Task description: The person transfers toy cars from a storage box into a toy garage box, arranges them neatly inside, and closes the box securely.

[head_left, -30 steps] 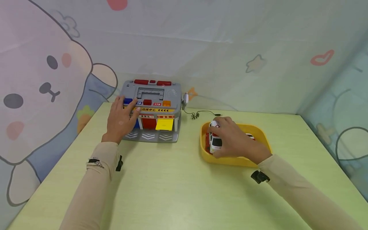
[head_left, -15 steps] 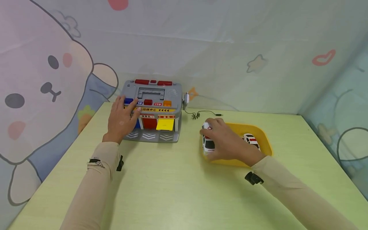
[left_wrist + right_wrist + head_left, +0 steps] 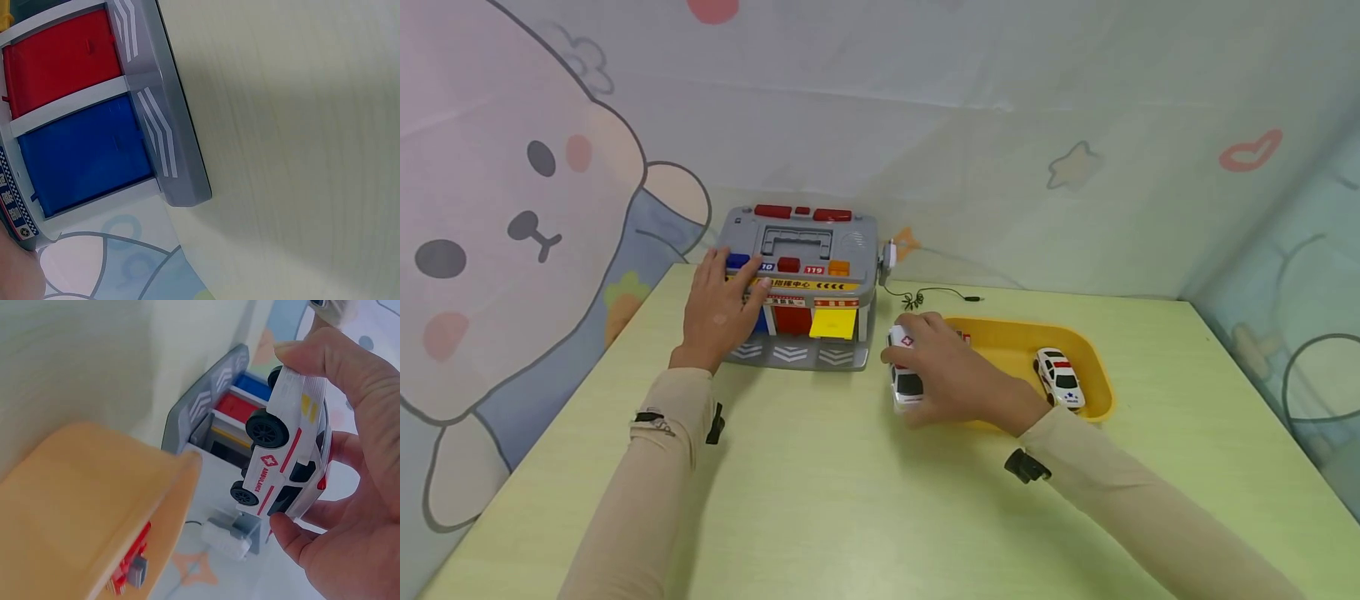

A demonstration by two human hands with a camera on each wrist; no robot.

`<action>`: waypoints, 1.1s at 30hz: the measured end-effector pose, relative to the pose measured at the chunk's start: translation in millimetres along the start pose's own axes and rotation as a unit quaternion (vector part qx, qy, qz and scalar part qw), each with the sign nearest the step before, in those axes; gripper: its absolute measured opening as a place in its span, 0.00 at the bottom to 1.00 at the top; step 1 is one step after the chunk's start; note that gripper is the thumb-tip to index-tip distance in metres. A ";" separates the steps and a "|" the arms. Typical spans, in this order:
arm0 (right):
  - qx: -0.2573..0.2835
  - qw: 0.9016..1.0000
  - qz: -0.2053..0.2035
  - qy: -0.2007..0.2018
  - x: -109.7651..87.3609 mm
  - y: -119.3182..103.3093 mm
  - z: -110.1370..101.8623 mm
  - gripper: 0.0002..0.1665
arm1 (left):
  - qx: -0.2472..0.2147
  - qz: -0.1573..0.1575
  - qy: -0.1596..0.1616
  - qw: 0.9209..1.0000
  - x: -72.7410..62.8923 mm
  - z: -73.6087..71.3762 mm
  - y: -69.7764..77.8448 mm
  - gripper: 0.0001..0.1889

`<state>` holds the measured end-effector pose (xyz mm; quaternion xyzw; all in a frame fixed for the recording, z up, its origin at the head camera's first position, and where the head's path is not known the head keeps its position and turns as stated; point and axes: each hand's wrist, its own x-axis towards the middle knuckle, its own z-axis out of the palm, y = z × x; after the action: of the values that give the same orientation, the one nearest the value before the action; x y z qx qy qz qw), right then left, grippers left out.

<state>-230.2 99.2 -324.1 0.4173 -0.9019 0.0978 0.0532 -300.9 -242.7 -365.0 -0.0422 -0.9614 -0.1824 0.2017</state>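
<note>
My right hand grips a white toy ambulance with red stripes, thumb at one end and fingers at the other. It holds the ambulance just left of the yellow tray. On the left, my left hand rests on the front left corner of a grey toy rescue station, fingers spread over its top edge. The station's yellow door is swung up; the red door and blue door are down. Only a bit of the left hand shows in the left wrist view.
A white toy police car lies in the tray's right side. A red toy vehicle sits at the tray's left end, mostly behind the right hand. A thin black cable trails from the station. A printed cloth hangs behind the table.
My right hand has lifted the ambulance out of the yellow tray and carried it left, uncovering the police car. My left hand has stayed on the station.
</note>
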 end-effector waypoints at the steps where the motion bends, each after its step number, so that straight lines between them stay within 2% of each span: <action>1: 0.000 1.000 -0.006 0.003 0.9 -0.9 1.3 0.30 | -0.002 0.002 0.001 1.000 -0.3 -0.2 0.2 0.30; 5: -0.001 1.000 -0.013 -0.003 3.7 -4.9 6.7 0.29 | -0.004 0.006 0.003 1.000 -0.6 -0.3 0.6 0.30; 19: 0.023 0.998 0.012 -0.058 16.6 -25.4 24.6 0.34 | 0.004 -0.007 -0.005 1.000 0.6 1.0 0.4 0.31; 27: 0.016 0.998 0.001 -0.063 23.2 -28.3 39.2 0.35 | 0.007 -0.013 -0.008 1.000 0.1 0.6 0.6 0.31; 33: 0.014 0.998 0.012 -0.060 26.4 -25.8 47.7 0.35 | 0.006 -0.009 -0.003 1.000 0.7 1.1 0.6 0.30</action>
<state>-228.2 52.8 -362.5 0.4126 -0.9068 0.0859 -0.0086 -301.9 -241.8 -365.4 -0.0331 -0.9634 -0.1787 0.1971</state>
